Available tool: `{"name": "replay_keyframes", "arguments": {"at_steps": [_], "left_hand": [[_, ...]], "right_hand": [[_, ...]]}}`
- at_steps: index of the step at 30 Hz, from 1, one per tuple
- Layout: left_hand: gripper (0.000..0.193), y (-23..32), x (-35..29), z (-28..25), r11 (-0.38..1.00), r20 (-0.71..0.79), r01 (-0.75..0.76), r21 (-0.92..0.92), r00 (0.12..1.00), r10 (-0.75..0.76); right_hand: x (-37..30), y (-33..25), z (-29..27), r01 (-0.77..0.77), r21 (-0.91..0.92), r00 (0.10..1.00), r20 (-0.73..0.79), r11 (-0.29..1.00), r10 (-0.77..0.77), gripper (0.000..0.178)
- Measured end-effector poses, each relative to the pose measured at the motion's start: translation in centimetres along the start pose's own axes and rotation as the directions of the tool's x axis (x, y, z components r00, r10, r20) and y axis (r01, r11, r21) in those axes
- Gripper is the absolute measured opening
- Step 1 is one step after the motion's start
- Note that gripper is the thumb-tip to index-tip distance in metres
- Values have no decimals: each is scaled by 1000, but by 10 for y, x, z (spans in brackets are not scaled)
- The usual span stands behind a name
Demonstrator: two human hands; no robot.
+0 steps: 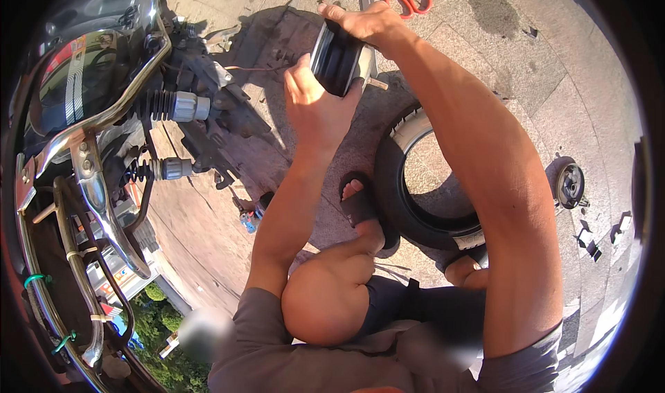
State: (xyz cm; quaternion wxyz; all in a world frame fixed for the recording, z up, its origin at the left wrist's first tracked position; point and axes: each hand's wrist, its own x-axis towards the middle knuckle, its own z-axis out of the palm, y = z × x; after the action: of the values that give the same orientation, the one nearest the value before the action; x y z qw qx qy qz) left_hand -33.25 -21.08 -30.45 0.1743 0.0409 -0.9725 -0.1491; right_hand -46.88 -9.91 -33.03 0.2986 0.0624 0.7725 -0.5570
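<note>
Both my hands hold a small black wheel rim [337, 59] with bright silver edges, seen nearly edge-on and raised in front of me. My left hand [315, 102] is closed on its near-left side, the thumb along the lower edge. My right hand [367, 27] grips the far-right side from above, its fingers partly hidden. A metal bar stands just behind the rim. On the ground below my right forearm lies a black tyre [395, 185], off any rim, with light sun patches on its tread.
A motorbike [104, 81] with chrome tubes and shock absorbers [180, 106] fills the left side. Red-handled cutters [415, 0] lie at the far edge. A round hub plate [569, 183] and dark scraps [590, 244] lie right. My sandalled foot [357, 198] is beside the tyre.
</note>
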Motion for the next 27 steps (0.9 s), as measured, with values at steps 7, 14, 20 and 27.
{"name": "replay_keyframes", "arguments": {"at_steps": [7, 14, 20, 27], "left_hand": [[80, 10, 9, -2, 960, -158, -273, 70, 947, 281], [79, -100, -125, 14, -430, 759, 703, -566, 240, -605], [57, -103, -88, 57, -835, 899, 402, -376, 378, -223], [43, -143, -82, 26, -705, 776, 435, -560, 573, -264]], "right_hand": [[67, 6, -17, 490, -770, 840, 292, 408, -458, 27], [46, -33, 2, 417, -787, 902, 296, 455, -316, 39], [51, -39, 4, 593, -750, 795, 489, 293, -360, 46], [6, -36, 2, 78, -380, 997, 37, 922, -69, 68]]}}
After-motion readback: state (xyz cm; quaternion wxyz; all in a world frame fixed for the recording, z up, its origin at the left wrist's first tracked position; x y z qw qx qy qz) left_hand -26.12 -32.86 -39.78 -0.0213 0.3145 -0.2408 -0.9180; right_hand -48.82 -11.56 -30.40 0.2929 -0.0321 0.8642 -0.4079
